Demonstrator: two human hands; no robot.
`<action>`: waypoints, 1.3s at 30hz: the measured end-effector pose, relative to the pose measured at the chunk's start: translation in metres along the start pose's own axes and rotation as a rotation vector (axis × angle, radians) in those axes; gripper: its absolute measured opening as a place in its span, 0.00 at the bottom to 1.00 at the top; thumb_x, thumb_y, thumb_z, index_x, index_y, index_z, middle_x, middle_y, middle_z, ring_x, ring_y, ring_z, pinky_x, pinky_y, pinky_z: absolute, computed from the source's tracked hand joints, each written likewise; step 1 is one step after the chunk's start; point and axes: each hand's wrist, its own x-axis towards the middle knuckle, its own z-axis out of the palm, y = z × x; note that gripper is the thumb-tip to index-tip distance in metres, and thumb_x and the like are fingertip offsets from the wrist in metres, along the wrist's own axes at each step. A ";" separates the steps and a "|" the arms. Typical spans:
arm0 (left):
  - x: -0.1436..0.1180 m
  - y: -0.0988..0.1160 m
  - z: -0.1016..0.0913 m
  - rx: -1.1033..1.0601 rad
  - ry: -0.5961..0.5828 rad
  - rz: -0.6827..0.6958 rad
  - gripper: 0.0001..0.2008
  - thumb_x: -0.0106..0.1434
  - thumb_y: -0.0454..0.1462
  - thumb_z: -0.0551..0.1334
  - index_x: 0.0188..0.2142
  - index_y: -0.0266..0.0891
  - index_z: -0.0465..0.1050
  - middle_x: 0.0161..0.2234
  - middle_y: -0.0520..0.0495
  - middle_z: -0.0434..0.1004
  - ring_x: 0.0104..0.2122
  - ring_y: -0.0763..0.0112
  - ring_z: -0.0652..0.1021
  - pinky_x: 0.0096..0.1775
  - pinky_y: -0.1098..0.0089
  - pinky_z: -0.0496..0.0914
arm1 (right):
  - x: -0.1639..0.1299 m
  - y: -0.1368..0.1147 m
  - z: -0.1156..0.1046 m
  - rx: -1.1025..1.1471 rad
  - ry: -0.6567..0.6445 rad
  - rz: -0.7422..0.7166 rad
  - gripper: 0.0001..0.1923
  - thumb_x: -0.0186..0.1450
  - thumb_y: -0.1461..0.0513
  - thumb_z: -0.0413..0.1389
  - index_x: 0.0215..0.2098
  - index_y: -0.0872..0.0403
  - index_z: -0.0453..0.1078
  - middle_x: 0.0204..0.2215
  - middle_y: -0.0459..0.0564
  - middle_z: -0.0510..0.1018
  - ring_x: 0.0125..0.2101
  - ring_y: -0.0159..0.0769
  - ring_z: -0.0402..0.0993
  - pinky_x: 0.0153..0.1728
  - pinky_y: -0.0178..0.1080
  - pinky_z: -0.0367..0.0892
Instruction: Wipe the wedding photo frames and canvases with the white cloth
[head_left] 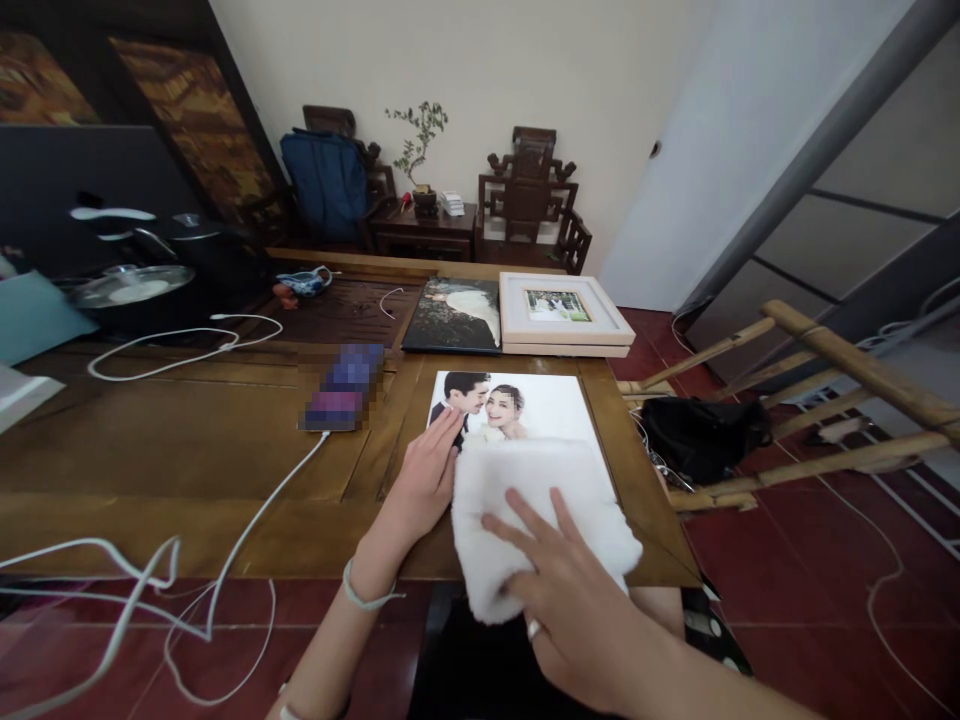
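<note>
Covering photo print [525, 405] partly: white cloth [544, 468] under spread right grip [571, 580]; left grip [424, 474] flattened; phone [343, 388], frame [517, 312] near.

On my remote feed, I record a plain white cloth [540, 465] toward the near right corner of the glossy yellow-brown table [187, 420]. The photo panel [555, 408] there shows black on a white ground. At the far right corner I note a pale pink-beige frame [566, 335], whitish within; along the far edge, a dark print [442, 320] marked with white and a blue-and-white patterned ornament [304, 282].
</note>
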 end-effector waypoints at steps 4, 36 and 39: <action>-0.001 0.000 0.000 0.012 -0.002 0.010 0.23 0.67 0.34 0.45 0.62 0.39 0.51 0.62 0.40 0.56 0.62 0.61 0.57 0.59 0.51 0.55 | 0.008 0.012 -0.006 0.039 0.045 0.019 0.23 0.49 0.72 0.46 0.38 0.52 0.73 0.61 0.45 0.58 0.64 0.46 0.40 0.60 0.62 0.35; 0.000 0.005 -0.006 0.055 -0.052 -0.024 0.23 0.68 0.37 0.46 0.61 0.37 0.54 0.62 0.41 0.56 0.63 0.61 0.54 0.59 0.53 0.55 | 0.058 0.103 -0.025 -0.139 0.242 0.143 0.19 0.55 0.71 0.46 0.42 0.56 0.70 0.57 0.60 0.64 0.62 0.51 0.47 0.55 0.67 0.40; 0.000 0.004 -0.005 0.056 -0.046 -0.016 0.23 0.68 0.37 0.47 0.61 0.37 0.53 0.62 0.41 0.57 0.63 0.61 0.54 0.59 0.53 0.55 | 0.105 0.102 -0.031 -0.117 0.230 0.116 0.21 0.59 0.69 0.45 0.49 0.57 0.67 0.54 0.63 0.67 0.60 0.51 0.51 0.53 0.67 0.44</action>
